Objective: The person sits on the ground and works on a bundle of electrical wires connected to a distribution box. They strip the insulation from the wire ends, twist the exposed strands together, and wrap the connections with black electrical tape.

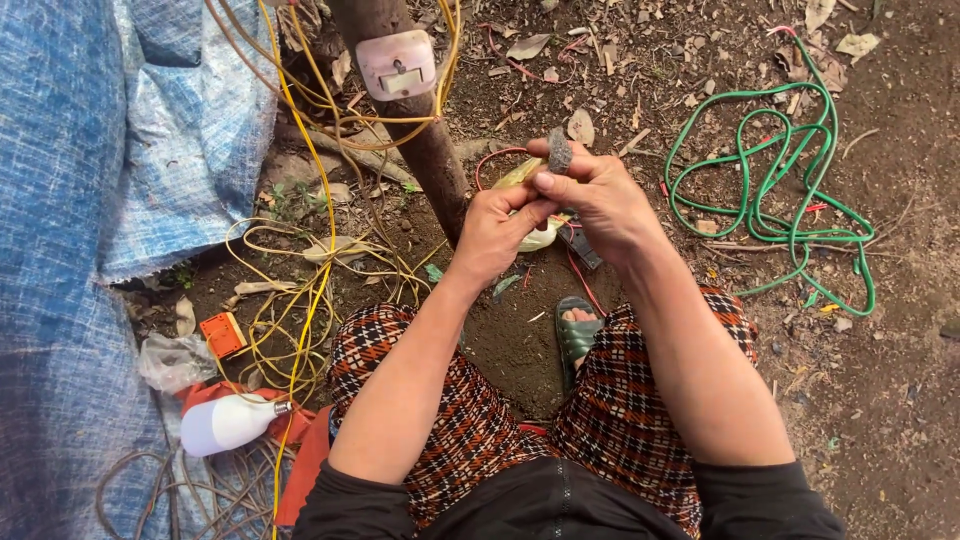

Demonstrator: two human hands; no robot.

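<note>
- We cannot make out the pale yellowish piece (530, 205) between the hands: fingers cover most of it, and only a tip above and a rounded end below show.
- Our left hand (497, 232) is closed around that piece, thumb pressed on it, near the middle of the scene.
- Our right hand (598, 195) pinches a small grey roll (559, 152) (tape, it seems) between thumb and fingers, touching the left hand.
- A dark flat thing lies on the soil under the hands; what it is we cannot tell.
- A red wire (577, 272) runs beneath the hands, mostly hidden.
- A pinkish square switch (397, 64) sits on a brown post (432, 150) at the far centre, with yellow wires (305, 250) looped about it.
- Left and near, an orange box (222, 334) and a white bulb (228, 423) lie by a blue tarp (70, 200), which is cut off by the edge.
- A green cord (770, 180) lies coiled at the far right, well apart.
- A green sandal (577, 335) shows between the knees.
</note>
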